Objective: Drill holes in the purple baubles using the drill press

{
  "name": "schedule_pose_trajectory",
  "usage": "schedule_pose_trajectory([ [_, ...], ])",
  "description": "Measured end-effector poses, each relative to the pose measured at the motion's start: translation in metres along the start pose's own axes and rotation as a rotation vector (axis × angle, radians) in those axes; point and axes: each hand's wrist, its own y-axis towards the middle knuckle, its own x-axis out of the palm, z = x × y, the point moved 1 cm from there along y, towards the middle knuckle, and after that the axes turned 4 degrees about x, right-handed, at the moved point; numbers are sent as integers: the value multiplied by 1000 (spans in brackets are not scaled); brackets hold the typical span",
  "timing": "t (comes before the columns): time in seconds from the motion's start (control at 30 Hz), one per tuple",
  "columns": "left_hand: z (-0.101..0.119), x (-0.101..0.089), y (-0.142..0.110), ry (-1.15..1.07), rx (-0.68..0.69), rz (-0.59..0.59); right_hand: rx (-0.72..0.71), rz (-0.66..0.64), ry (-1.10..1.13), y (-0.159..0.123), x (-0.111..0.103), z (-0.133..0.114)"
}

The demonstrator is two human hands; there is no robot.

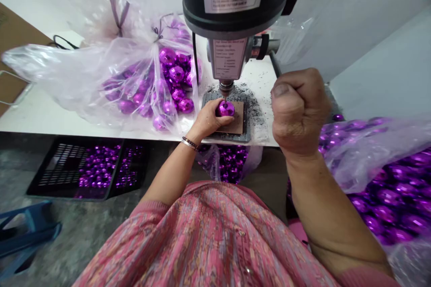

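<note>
My left hand [210, 119] holds a shiny faceted purple bauble [225, 108] down on a brown pad [238, 119], which lies on the metal base plate [208, 112] of a bench drill press [229, 18]. The thin drill bit [224, 94] meets the top of the bauble, and the contact point is partly hidden by the bauble's shine. My right hand [299, 112] is a raised fist around the end of the dark feed lever [274, 63], at the right of the drill head. Black dust lies around the plate.
A clear plastic bag [60, 69] of purple baubles lies on the white table [67, 119], left of the drill. More baubles fill a black crate [84, 168] and a bag on the floor. A large bag [387, 188] sits at the right, and a blue stool [27, 233] at the lower left.
</note>
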Motion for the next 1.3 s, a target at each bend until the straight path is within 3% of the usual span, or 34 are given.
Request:
schedule_pose_trajectory([
  [0.4,-4,3,-2,-53,-7,35,-52,141,14,-20,15,16],
  [0.5,-2,3,-3,-40,-25,42,-3,157,12,4,10,2],
  [0.7,0,0,-16,-53,17,68,215,124,26,84,2,-25],
  [0.8,2,-4,-34,-52,100,-17,308,146,84,97,4,-24],
  [0.97,9,-12,-64,-72,178,-296,324,208,135,90,4,-16],
  [1.07,7,-21,-68,-70,176,-334,373,245,177,84,4,-13],
  [1.13,-1,-32,-62,-32,119,-236,433,269,204,81,4,-14],
  [1.27,-25,-59,-37,232,-88,203,445,269,195,76,5,-18],
  [1.3,-30,-64,-31,318,-140,258,435,267,189,76,5,-18],
])
